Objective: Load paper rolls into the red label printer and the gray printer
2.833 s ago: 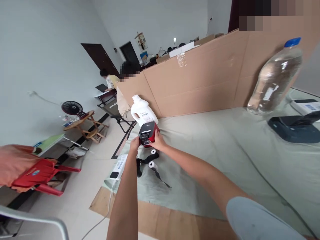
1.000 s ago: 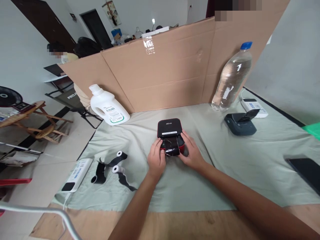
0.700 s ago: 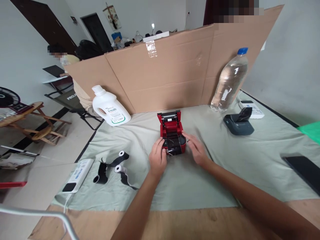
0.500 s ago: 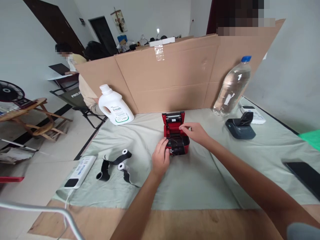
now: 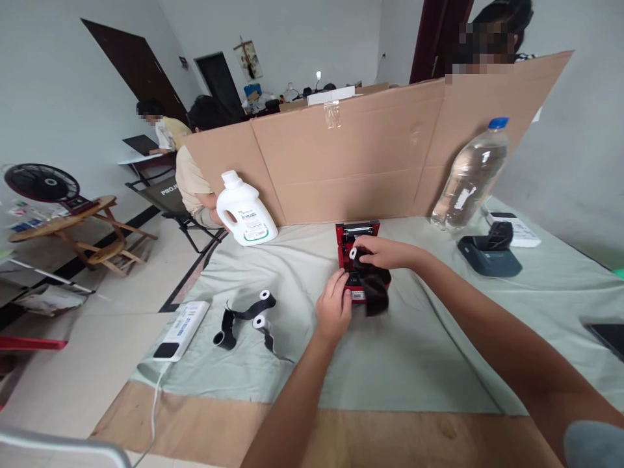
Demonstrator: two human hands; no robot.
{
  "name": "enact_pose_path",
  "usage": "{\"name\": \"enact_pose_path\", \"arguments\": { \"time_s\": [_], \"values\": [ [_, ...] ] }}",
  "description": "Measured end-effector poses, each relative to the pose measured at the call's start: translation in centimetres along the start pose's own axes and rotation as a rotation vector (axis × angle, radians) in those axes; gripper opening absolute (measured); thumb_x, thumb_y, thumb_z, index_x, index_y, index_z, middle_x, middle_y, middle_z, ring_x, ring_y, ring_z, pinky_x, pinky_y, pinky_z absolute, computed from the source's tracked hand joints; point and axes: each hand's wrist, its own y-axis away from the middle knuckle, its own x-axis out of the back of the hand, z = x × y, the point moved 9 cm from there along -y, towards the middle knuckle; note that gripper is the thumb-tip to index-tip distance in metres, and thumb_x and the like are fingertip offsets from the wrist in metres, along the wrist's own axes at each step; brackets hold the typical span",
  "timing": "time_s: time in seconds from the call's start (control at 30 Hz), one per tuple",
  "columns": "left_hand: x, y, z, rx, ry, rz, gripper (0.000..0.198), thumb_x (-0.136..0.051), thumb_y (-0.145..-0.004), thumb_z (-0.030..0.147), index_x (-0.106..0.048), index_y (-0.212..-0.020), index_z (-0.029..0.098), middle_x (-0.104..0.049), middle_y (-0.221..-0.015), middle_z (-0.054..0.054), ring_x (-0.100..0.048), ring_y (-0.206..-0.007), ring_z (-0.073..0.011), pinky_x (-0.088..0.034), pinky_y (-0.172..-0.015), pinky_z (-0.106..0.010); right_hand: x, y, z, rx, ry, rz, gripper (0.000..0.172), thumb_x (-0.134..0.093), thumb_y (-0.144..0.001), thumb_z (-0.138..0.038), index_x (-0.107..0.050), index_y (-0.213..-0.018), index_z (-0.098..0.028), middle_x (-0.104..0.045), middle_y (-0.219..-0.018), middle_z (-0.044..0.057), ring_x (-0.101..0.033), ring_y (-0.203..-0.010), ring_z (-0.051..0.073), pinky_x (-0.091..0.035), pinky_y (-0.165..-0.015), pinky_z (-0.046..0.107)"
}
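Note:
A small red label printer (image 5: 346, 261) stands with its lid up on the pale green cloth. My left hand (image 5: 334, 307) grips its front left side, thumb near the front face and fingers along the edge. Above the open printer, my right hand (image 5: 377, 250) is closed on a roll of black ribbon (image 5: 375, 292) with a white core. A loose strip of it hangs down over the printer's front. The right fingertips partly cover the roll. Left of the printer lie several partly unrolled black rolls (image 5: 260, 323), some with white cores.
A white power strip (image 5: 182, 331) lies at left. Behind are a white detergent jug (image 5: 246, 214), a cardboard screen (image 5: 351, 162) and a large water bottle (image 5: 470, 175). A dark device (image 5: 490, 255) and a dark phone-like slab (image 5: 607, 339) lie at right. Other people sit beyond the screen.
My right hand has taken hold of the black ribbon roll and lifted it from the printer, its strip now swinging loose in front. My left hand stays on the printer. The view has shifted slightly.

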Motion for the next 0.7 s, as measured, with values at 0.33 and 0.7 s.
{"name": "enact_pose_path", "arguments": {
  "time_s": [0.33,0.7],
  "values": [
    [0.0,-0.1,-0.1,0.019,-0.023,0.016,0.038,-0.041,-0.102,0.024,-0.057,-0.138,0.021,-0.06,-0.143,-0.012,-0.06,-0.13,-0.0244,-0.051,-0.109,-0.039,-1.5,0.4,-2.3,-0.261,-1.017,0.206,0.023,-0.067,-0.083,-0.027,-0.063,-0.105,-0.021,-0.067,-0.09,0.004,-0.064,-0.071,0.017,-0.053,-0.061,0.028],
    [-1.2,0.3,-1.8,0.09,0.029,-0.079,0.034,-0.052,-0.095,0.028,-0.067,-0.125,0.022,-0.07,-0.124,-0.011,-0.065,-0.118,-0.0298,-0.054,-0.103,-0.046,-5.6,-14.8,-14.9,0.174,-0.346,0.44,0.034,-0.066,-0.081,-0.011,-0.066,-0.114,-0.017,-0.071,-0.12,0.009,-0.065,-0.111,0.023,-0.05,-0.097,0.035]
  ]
}}
